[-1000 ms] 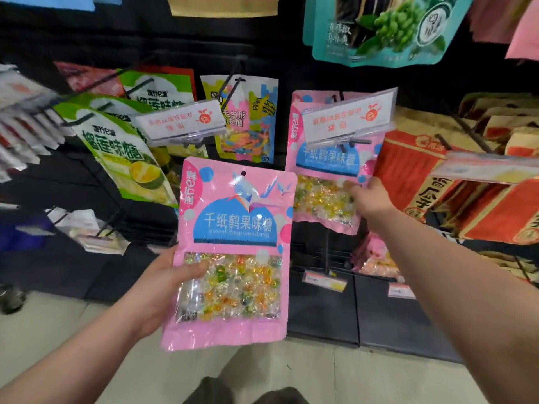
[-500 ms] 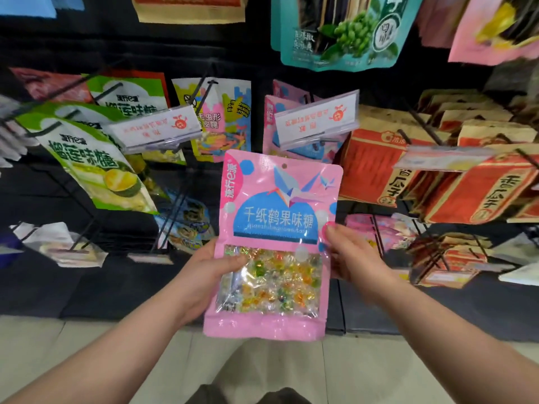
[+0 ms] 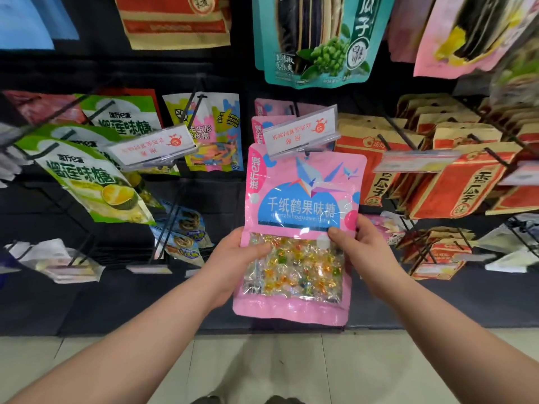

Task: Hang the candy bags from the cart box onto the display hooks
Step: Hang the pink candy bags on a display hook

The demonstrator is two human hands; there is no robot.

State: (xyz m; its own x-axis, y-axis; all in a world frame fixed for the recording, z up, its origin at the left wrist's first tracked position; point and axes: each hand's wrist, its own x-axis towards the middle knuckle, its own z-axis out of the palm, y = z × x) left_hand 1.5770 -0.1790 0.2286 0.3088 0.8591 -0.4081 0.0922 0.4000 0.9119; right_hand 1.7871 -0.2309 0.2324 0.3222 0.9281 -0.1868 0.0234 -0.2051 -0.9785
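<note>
I am holding the pink candy bag [image 3: 303, 199] upright in the middle of the frame, with both hands gripping its lower half. My left hand [image 3: 233, 258] is clasping the bag's left edge: the thumb [image 3: 258, 248] is lying across the front of the clear window where the wrapped candies are showing, and the other fingers are curling out of sight behind it. My right hand [image 3: 369, 252] is pinching the right edge the same way, its thumb [image 3: 336, 235] pressing on the front just below the blue panel with the white lettering.

The top edge of the bag is sitting just under the clear price label [image 3: 300, 132], which is tilting forward above centre. A dark hook tip [image 3: 306, 153] is showing right at the bag's top edge, but I cannot tell whether the hole is on it. More pink bags [image 3: 261, 128] are hanging directly behind, partly covered by the one in my hands.

Green durian candy bags [image 3: 87, 176] are hanging at the left of the frame, and a multicoloured bag [image 3: 217, 135] is hanging between them and the pink ones. A teal bag [image 3: 318, 48] is hanging at the upper centre, and red and tan bags [image 3: 455, 185] are crowding the right side. Pale floor tiles [image 3: 87, 360] are running along the bottom of the frame under my forearms.
</note>
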